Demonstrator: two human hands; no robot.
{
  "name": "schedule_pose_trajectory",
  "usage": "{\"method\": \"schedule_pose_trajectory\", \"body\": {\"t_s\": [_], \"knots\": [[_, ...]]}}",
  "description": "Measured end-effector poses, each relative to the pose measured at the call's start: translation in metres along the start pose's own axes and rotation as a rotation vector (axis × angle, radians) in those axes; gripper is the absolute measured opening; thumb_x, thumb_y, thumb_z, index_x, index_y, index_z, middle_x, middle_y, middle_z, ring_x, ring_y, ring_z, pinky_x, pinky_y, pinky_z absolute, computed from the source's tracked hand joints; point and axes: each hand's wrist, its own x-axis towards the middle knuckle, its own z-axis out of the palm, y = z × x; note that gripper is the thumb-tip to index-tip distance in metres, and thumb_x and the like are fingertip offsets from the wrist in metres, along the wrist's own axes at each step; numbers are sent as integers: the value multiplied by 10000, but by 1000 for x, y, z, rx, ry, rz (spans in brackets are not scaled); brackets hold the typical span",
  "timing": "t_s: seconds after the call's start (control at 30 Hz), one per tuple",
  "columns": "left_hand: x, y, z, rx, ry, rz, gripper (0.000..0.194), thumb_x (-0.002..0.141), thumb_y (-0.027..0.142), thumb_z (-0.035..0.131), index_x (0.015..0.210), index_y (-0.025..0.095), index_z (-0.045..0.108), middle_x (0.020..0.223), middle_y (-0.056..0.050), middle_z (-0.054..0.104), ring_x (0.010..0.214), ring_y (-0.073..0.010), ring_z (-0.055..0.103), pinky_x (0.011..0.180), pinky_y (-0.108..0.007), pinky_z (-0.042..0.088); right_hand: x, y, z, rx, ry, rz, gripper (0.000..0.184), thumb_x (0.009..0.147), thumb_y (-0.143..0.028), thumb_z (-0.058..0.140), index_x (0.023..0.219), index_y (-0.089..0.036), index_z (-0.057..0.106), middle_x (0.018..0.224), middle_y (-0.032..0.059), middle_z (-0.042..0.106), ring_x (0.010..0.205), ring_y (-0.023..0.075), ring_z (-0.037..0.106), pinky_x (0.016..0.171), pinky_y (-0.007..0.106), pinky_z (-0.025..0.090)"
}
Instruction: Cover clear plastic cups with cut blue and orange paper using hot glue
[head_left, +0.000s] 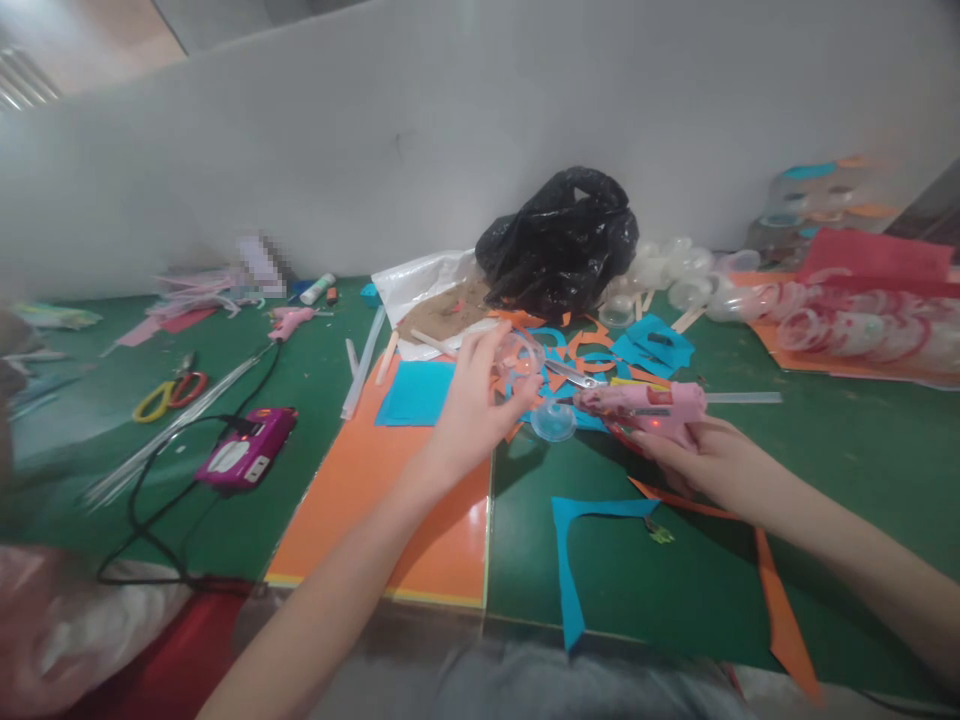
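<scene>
head view: left hand (478,390) pinches a clear plastic cup (519,354) above the worktop (660,595); right hand (701,452) grips a pink glue gun (649,403), its nozzle (579,400) just beside another clear cup (553,424); apparently a gluing step, calling next for steady aim

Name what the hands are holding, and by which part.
The right hand holds the pink glue gun by its handle; the left hand holds a clear plastic cup, exact spot unclear.
</scene>
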Motion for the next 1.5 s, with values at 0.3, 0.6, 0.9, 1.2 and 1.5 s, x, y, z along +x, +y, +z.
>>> {"method": "schedule_pose_trajectory", "body": {"t_s": [0.3,0.6,0.9,1.2,1.5], "knots": [[0,-3,1,0,10,10,611,935,550,642,1459,306,442,1418,-106,506,1287,-262,549,1068,-458,510,-1,1,0,1,-13,-12,585,783,-734,512,472,-246,424,457,15,477,492,175,471,507,336,371],[0,-3,1,19,8,22,615,938,559,633,1461,299,439,1412,-106,511,1274,-261,559,1063,-450,512,-2,-4,-2,54,-50,41,598,766,-749,525,444,-250,466,447,26,500,470,177,475,521,344,373],[0,-3,1,28,-2,20,620,944,575,618,1463,292,431,1427,-114,501,1309,-275,540,1082,-468,499,-4,-8,-8,82,-28,56,646,723,-797,524,363,-261,488,431,37,524,485,183,521,588,343,457],[1,-6,1,8,11,40,612,946,560,625,1465,309,418,1413,-103,493,1294,-262,549,1063,-450,522,-3,11,-10,7,-54,102,704,670,-920,458,426,-259,460,454,23,513,492,181,510,579,345,440],[1,-6,1,28,15,62,605,952,558,618,1464,299,425,1411,-109,497,1286,-260,557,1058,-442,525,-2,11,-9,-80,-54,49,653,700,-886,412,492,-268,443,467,11,486,471,186,479,526,348,397]]}}
